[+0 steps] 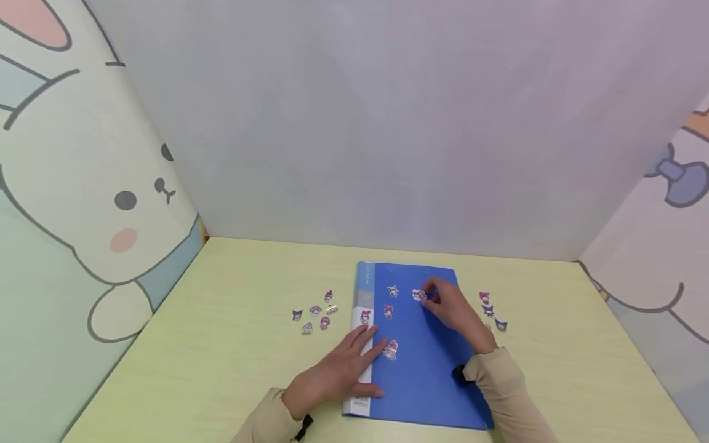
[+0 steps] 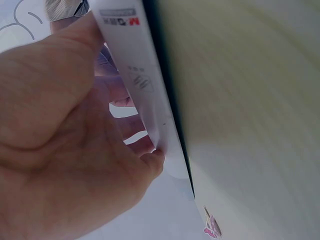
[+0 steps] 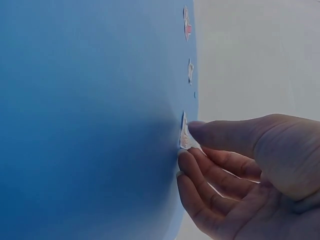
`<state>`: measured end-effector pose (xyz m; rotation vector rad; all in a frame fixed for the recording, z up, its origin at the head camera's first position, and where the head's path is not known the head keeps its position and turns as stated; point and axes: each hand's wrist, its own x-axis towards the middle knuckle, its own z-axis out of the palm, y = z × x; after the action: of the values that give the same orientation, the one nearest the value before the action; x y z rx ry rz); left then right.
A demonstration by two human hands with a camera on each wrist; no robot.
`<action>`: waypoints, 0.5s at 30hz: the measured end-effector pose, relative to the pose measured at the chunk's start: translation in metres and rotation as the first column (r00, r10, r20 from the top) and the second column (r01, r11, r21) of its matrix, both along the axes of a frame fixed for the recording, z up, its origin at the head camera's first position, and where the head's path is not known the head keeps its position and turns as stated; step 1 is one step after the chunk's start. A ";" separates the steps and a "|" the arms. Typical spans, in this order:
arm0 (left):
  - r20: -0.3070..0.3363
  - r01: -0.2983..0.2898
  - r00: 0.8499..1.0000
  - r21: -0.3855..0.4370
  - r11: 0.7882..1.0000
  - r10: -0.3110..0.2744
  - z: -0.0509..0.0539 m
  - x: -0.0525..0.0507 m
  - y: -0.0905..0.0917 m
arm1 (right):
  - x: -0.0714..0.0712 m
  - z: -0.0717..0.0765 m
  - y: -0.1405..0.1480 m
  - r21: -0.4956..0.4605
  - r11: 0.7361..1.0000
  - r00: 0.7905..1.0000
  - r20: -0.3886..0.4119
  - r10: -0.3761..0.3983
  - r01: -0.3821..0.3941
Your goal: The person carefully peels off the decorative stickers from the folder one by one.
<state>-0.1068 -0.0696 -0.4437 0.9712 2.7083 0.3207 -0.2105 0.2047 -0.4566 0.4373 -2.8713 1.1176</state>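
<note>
A blue binder [image 1: 421,381] with a white label along its spine [image 1: 362,301] lies on the table. Several cartoon stickers are on it, among them one at the upper left of the cover [image 1: 392,291], a pink-hooded one [image 1: 389,312] and a larger one [image 1: 390,350]. My right hand [image 1: 454,311] pinches a small white sticker [image 3: 185,135] between thumb and fingers, right at the cover's surface near the upper right; how much of it touches the cover I cannot tell. With fingers spread, my left hand [image 1: 340,372] rests over the spine and the cover's left edge.
Left of the binder, several loose stickers [image 1: 315,311] lie on the pale yellow table [image 1: 232,344]. Another small group of stickers [image 1: 488,311] lies to the right, partly behind my right forearm. A plain wall [image 1: 388,154] stands behind the table, with cartoon-printed panels [image 1: 83,184] at the sides.
</note>
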 end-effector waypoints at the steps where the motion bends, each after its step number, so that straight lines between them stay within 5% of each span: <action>1: -0.002 0.000 1.000 -0.001 1.000 0.000 0.000 0.000 0.000 | 0.000 0.000 0.000 -0.004 1.000 1.000 -0.008 0.002 -0.002; 15: -0.025 0.011 1.000 -0.018 1.000 -0.012 0.001 0.000 0.000 | -0.001 0.000 -0.001 0.040 0.999 0.991 -0.135 0.028 -0.023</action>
<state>-0.1066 -0.0700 -0.4431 0.9921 2.7218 0.2839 -0.2117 0.2037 -0.4563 0.5307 -2.7810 0.9966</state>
